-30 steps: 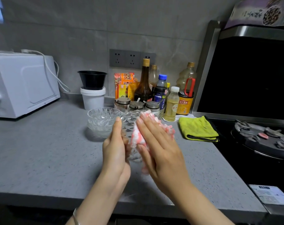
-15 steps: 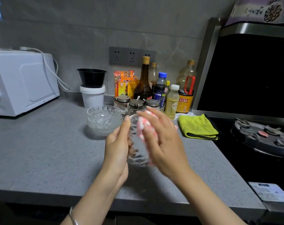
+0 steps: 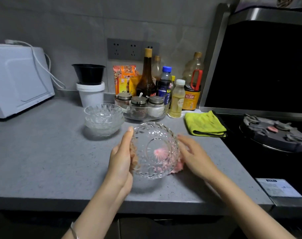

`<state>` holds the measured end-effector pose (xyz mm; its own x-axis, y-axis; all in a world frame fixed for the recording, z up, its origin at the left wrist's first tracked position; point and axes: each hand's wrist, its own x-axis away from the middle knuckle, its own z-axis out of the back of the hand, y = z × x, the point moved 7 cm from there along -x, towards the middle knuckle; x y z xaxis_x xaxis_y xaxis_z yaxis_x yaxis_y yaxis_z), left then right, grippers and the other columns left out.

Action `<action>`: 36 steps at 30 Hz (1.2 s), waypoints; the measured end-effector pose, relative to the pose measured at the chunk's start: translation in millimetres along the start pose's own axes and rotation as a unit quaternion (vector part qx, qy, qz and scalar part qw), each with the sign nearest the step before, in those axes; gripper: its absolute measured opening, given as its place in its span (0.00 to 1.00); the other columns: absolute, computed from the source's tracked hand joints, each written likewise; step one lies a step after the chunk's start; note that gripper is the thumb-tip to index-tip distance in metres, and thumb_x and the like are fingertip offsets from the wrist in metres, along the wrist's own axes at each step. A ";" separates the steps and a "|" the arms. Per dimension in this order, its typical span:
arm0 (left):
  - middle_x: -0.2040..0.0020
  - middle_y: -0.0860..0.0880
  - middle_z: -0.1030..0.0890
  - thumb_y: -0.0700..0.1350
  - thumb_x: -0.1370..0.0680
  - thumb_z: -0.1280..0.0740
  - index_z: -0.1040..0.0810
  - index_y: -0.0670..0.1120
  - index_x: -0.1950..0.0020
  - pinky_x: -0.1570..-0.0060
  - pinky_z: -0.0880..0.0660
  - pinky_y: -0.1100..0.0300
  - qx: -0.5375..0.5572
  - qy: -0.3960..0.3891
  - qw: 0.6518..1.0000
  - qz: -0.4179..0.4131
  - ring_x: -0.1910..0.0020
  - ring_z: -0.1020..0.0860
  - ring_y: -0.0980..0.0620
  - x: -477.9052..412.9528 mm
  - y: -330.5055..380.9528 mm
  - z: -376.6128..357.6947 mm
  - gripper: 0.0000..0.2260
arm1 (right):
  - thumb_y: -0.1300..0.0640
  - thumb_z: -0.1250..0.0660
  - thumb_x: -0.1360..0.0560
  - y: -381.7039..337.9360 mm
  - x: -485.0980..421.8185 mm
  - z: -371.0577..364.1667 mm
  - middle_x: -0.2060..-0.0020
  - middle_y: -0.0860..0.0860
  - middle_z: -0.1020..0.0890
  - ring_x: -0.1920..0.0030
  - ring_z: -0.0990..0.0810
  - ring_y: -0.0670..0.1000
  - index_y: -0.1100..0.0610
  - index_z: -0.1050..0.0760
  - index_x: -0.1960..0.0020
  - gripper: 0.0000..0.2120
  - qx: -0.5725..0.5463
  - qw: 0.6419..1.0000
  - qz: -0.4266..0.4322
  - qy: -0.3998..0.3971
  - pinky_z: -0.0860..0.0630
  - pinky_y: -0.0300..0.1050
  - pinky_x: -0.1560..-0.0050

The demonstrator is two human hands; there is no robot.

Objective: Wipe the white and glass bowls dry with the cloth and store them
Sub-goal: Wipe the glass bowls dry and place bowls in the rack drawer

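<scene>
A patterned glass bowl (image 3: 153,130) is held up over the grey counter (image 3: 43,152), tipped so its inside faces me. My left hand (image 3: 120,161) grips its left rim, thumb on the near side and fingers behind the glass. My right hand (image 3: 196,156) holds a pink cloth (image 3: 178,167) against the bowl's outer right side. The cloth shows pink through the bowl's base and sticks out below my palm. My right thumb is hidden. A stack of clear glass bowls (image 3: 102,118) stands on the counter behind and to the left.
A white microwave (image 3: 17,80) sits at the far left. At the back stand a white tub with a black bowl on it (image 3: 90,94), bottles and spice jars (image 3: 146,102). A folded yellow cloth (image 3: 204,124) lies beside the black stove (image 3: 274,135) at right.
The bowl has turned from edge-on to facing me and dropped lower. My right hand with the cloth moved from the front of the bowl to its outer right side.
</scene>
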<state>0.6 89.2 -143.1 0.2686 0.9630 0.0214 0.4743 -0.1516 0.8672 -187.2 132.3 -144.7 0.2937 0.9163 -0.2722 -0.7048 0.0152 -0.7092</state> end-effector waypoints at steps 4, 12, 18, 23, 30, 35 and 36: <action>0.53 0.45 0.15 0.55 0.25 0.36 0.18 0.45 0.52 0.54 0.20 0.56 0.002 -0.070 0.997 0.036 0.54 0.16 0.50 12.6 -26.4 -44.7 0.16 | 0.44 0.41 0.26 -1.8 35.0 41.7 0.46 0.48 0.17 0.47 0.19 0.44 0.51 0.22 0.44 0.17 -0.336 0.937 -0.065 -0.069 0.25 0.38 0.43; 0.50 0.47 0.15 0.59 0.33 0.35 0.20 0.46 0.42 0.45 0.23 0.54 -0.037 -0.278 0.947 0.154 0.50 0.17 0.51 81.0 -112.1 -169.0 0.25 | 0.45 0.19 0.42 68.9 145.3 147.4 0.49 0.57 0.22 0.52 0.24 0.54 0.55 0.20 0.42 0.32 -0.468 0.870 -0.125 -0.089 0.25 0.46 0.52; 0.46 0.53 0.16 0.64 0.28 0.41 0.21 0.52 0.42 0.37 0.28 0.55 -0.144 -0.418 0.883 0.158 0.44 0.20 0.54 140.9 -193.8 -240.0 0.23 | 0.46 0.17 0.46 137.0 236.7 222.8 0.54 0.58 0.23 0.57 0.26 0.51 0.57 0.20 0.42 0.35 -0.434 0.880 -0.193 0.013 0.28 0.45 0.51; 0.42 0.56 0.21 0.62 0.25 0.48 0.26 0.55 0.39 0.41 0.29 0.66 -0.226 -0.473 0.847 0.089 0.42 0.24 0.62 171.6 -263.1 -259.9 0.22 | 0.51 0.13 0.57 197.6 297.2 250.3 0.69 0.51 0.17 0.73 0.20 0.47 0.54 0.15 0.58 0.28 -0.462 0.832 -0.286 0.108 0.23 0.35 0.71; 0.30 0.61 0.31 0.64 0.22 0.53 0.33 0.57 0.30 0.28 0.42 0.60 -0.413 -0.530 0.741 -0.017 0.30 0.36 0.63 182.1 -375.0 -251.4 0.24 | 0.53 0.14 0.55 283.0 327.6 262.2 0.65 0.52 0.16 0.71 0.19 0.46 0.57 0.15 0.55 0.29 -0.435 0.812 -0.369 0.124 0.22 0.35 0.70; 0.27 0.66 0.52 0.62 0.21 0.58 0.51 0.60 0.24 0.29 0.67 0.62 -0.546 -0.565 0.609 -0.107 0.27 0.60 0.64 190.2 -441.3 -245.3 0.25 | 0.59 0.29 0.36 354.6 324.3 265.0 0.65 0.51 0.17 0.71 0.20 0.45 0.58 0.17 0.54 0.11 -0.395 0.789 -0.456 0.114 0.23 0.35 0.73; 0.27 0.65 0.56 0.63 0.22 0.59 0.55 0.61 0.24 0.30 0.71 0.61 -0.559 -0.564 0.596 -0.117 0.27 0.63 0.64 190.8 -453.9 -243.8 0.25 | 0.58 0.30 0.35 368.9 324.0 262.3 0.64 0.50 0.17 0.71 0.20 0.44 0.57 0.17 0.53 0.11 -0.381 0.788 -0.472 0.101 0.23 0.34 0.72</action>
<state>-367.8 396.0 -411.4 0.9970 0.0693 0.0335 -0.0758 0.8084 0.5838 -521.5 539.8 -324.0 0.6059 0.5566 0.5684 0.4597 0.3382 -0.8212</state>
